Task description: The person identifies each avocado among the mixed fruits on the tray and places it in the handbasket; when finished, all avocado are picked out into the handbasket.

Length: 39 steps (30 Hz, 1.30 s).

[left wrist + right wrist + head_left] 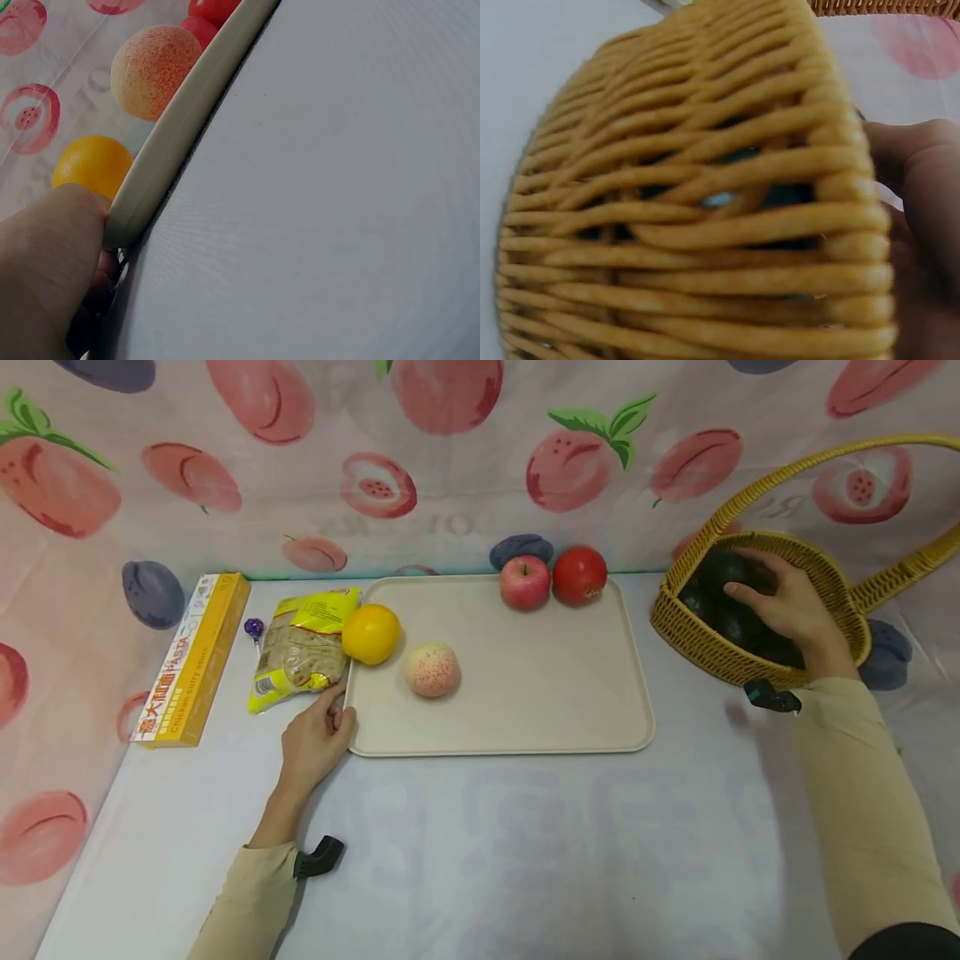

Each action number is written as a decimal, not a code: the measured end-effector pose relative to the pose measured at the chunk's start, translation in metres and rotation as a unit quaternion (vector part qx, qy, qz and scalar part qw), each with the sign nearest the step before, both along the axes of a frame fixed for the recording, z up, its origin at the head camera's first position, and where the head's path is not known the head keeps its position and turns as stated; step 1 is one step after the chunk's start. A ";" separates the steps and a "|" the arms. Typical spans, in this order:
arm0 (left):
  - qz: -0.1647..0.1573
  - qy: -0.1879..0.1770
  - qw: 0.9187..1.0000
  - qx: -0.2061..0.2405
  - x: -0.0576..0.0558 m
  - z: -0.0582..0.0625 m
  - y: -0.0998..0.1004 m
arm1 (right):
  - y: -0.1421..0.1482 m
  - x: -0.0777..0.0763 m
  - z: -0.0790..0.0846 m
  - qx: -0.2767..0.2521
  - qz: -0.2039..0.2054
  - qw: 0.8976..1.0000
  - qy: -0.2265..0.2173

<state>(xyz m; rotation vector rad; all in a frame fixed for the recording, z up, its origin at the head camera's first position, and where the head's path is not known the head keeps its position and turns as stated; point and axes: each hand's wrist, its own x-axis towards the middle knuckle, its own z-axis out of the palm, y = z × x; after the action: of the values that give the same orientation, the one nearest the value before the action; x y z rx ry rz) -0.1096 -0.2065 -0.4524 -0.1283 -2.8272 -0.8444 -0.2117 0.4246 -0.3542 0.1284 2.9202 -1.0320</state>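
My left hand (313, 739) pinches the left edge of a beige tray (510, 718), thumb at the rim in the left wrist view. On the tray lie an orange (371, 634), a speckled peach (432, 670), an apple (525, 582) and a red pomegranate (579, 575). Over at the right, my right hand (787, 602) reaches into a yellow wicker basket (693, 627) and grips a dark avocado (723, 570), thumb and fingers on its sides. More dark fruit lies under it, partly hidden. The basket's woven wall (705, 247) covers most of the right wrist view.
Left of the tray lies a yellow noodle bag (303, 647), touching or close to the orange. Beside it are a purple-wrapped lollipop (254, 627) and a pasta box (191, 664). The basket's tall handle (757, 485) arches above the right forearm. A fruit-print cloth (450, 510) hangs behind.
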 end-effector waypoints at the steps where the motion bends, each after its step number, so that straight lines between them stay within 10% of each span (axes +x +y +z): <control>1: 0.000 0.001 1.000 -0.001 0.000 0.000 0.000 | 0.001 -0.001 0.000 0.005 0.008 1.000 0.003; 22: -0.002 0.008 1.000 0.003 0.001 -0.002 0.000 | 0.005 -0.015 0.010 0.084 0.155 0.984 0.022; 39: -0.003 0.000 1.000 0.006 0.000 -0.002 0.001 | 0.017 -0.007 -0.006 -0.028 0.005 0.997 -0.071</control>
<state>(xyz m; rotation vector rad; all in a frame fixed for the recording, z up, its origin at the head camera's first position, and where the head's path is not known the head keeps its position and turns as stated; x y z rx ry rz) -0.1097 -0.2055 -0.4546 -0.1367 -2.8221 -0.8623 -0.2185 0.4414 -0.3598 0.1760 2.7605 -1.0561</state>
